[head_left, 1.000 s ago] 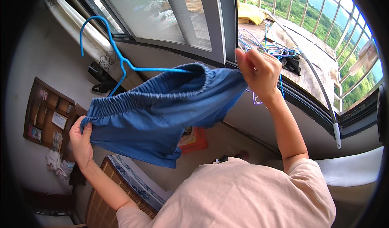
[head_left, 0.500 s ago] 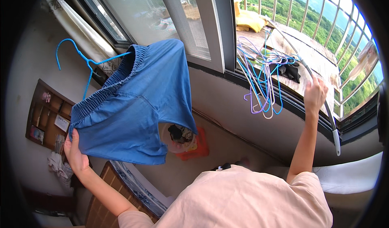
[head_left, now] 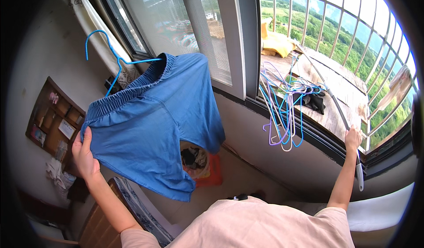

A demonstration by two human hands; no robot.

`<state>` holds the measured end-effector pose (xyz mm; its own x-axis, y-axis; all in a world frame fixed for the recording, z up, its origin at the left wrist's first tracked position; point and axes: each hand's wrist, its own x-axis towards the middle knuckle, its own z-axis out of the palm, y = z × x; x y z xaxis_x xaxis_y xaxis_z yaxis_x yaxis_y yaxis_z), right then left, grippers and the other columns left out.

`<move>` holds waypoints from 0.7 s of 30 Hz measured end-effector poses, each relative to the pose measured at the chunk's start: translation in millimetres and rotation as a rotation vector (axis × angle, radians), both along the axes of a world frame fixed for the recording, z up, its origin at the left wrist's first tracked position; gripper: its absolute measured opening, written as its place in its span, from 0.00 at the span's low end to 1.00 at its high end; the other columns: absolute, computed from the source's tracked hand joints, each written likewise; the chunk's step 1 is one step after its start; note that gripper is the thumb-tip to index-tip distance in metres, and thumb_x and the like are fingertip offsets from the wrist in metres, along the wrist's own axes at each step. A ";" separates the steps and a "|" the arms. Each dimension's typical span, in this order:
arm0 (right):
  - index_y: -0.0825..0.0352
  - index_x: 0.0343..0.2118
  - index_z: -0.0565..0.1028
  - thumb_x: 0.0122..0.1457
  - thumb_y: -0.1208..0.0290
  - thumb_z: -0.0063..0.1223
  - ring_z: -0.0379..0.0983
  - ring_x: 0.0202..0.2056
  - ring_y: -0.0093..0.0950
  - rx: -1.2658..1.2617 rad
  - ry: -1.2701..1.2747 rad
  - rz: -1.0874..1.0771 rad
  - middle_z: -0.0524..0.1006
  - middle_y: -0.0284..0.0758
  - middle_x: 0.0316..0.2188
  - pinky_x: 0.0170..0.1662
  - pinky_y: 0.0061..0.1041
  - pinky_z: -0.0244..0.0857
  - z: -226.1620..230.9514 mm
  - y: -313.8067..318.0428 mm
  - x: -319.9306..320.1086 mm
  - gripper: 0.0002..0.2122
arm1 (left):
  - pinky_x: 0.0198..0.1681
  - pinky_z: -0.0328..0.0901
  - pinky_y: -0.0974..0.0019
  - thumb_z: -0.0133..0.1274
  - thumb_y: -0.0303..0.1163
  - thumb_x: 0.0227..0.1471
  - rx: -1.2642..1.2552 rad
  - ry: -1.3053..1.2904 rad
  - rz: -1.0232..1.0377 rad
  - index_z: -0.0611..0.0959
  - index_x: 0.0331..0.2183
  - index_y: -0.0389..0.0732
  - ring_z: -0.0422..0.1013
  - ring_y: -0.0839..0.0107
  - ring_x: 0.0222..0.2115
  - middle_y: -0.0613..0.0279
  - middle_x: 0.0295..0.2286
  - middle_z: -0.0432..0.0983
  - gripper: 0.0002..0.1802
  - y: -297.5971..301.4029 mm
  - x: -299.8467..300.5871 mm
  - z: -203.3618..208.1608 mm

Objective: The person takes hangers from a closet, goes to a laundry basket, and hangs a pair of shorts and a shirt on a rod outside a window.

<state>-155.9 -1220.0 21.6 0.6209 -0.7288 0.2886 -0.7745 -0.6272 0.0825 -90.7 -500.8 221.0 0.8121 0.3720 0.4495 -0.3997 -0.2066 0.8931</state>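
Blue shorts [head_left: 137, 111] with a gathered elastic waistband hang on a blue wire hanger [head_left: 117, 60], its hook pointing up to the left. My left hand [head_left: 86, 153] grips the shorts by the waistband end, thumb in front. Across the window sill, my right hand [head_left: 353, 138] is closed around a long grey pole [head_left: 338, 104] with a pale handle end. The pole slants from the ledge outside down over the sill. Left of it, a tangle of blue, purple and white wire hangers [head_left: 287, 102] dangles over the window track.
Below the shorts, a basin of clothes [head_left: 196, 162] stands on a red stool [head_left: 215, 170]. Beyond the window are a yellow cloth [head_left: 278, 44], a dark cloth [head_left: 314, 102] and metal bars [head_left: 327, 18]. A wooden shelf [head_left: 53, 111] is at the left wall.
My right hand has moved down along the pole toward its handle and now closes around it. The shorts in my left hand appear slightly lower and further right as the view shifts.
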 end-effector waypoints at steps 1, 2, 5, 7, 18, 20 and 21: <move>0.67 0.34 0.74 0.52 0.64 0.50 0.72 0.38 0.38 0.055 0.018 -0.028 0.76 0.43 0.32 0.41 0.35 0.63 1.0 -4.6 0.4 0.12 | 0.43 0.58 0.76 0.51 0.33 0.51 -0.018 0.003 -0.008 0.77 0.37 0.32 0.66 0.79 0.34 0.65 0.33 0.73 0.14 -3.5 0.3 0.1; 0.67 0.34 0.74 0.53 0.63 0.48 0.73 0.35 0.39 0.066 0.026 0.000 0.76 0.43 0.28 0.39 0.36 0.64 -12.1 -24.1 -0.4 0.12 | 0.41 0.57 0.78 0.52 0.33 0.51 0.003 -0.015 -0.013 0.77 0.35 0.33 0.65 0.80 0.32 0.66 0.31 0.73 0.13 -7.3 -0.3 0.4; 0.72 0.34 0.71 0.56 0.64 0.45 0.72 0.33 0.44 -0.030 -0.142 0.166 0.75 0.48 0.29 0.36 0.39 0.65 -17.4 -26.1 -0.4 0.13 | 0.36 0.56 0.81 0.53 0.32 0.50 0.050 -0.058 -0.008 0.78 0.29 0.35 0.62 0.85 0.27 0.71 0.26 0.71 0.09 -14.9 -2.7 0.9; 0.74 0.34 0.70 0.57 0.65 0.42 0.71 0.33 0.46 -0.029 -0.254 0.163 0.74 0.49 0.29 0.36 0.41 0.63 -8.0 -14.8 1.7 0.14 | 0.32 0.54 0.82 0.53 0.32 0.50 0.058 -0.065 -0.001 0.77 0.25 0.36 0.59 0.87 0.25 0.74 0.23 0.69 0.08 -17.6 0.2 -1.1; 0.69 0.23 0.66 0.54 0.48 0.46 0.64 0.19 0.33 0.638 -0.803 0.144 0.67 0.38 0.15 0.26 0.31 0.59 -34.8 140.4 -45.2 0.23 | 0.29 0.53 0.81 0.54 0.30 0.49 0.034 -0.081 -0.033 0.77 0.24 0.36 0.57 0.87 0.23 0.74 0.21 0.67 0.08 -39.1 36.6 3.6; 0.68 0.16 0.62 0.53 0.45 0.45 0.60 0.15 0.33 0.586 -0.786 0.085 0.63 0.36 0.11 0.22 0.33 0.55 -54.7 167.9 -62.0 0.26 | 0.31 0.54 0.81 0.54 0.30 0.49 0.028 -0.091 -0.084 0.77 0.25 0.36 0.59 0.86 0.24 0.73 0.22 0.69 0.08 -43.8 51.6 8.8; 0.69 0.15 0.60 0.53 0.47 0.46 0.57 0.14 0.32 0.570 -0.830 0.089 0.60 0.36 0.09 0.21 0.33 0.53 -68.2 180.8 -71.4 0.26 | 0.32 0.54 0.81 0.54 0.30 0.49 0.041 -0.087 -0.130 0.77 0.25 0.36 0.59 0.86 0.24 0.73 0.22 0.69 0.08 -45.8 59.8 12.1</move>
<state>-227.3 -1039.2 -46.6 0.4407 -0.8536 0.2778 -0.3991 -0.4635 -0.7911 -30.9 -546.7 233.1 0.8096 0.2459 0.5330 -0.5010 -0.1837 0.8457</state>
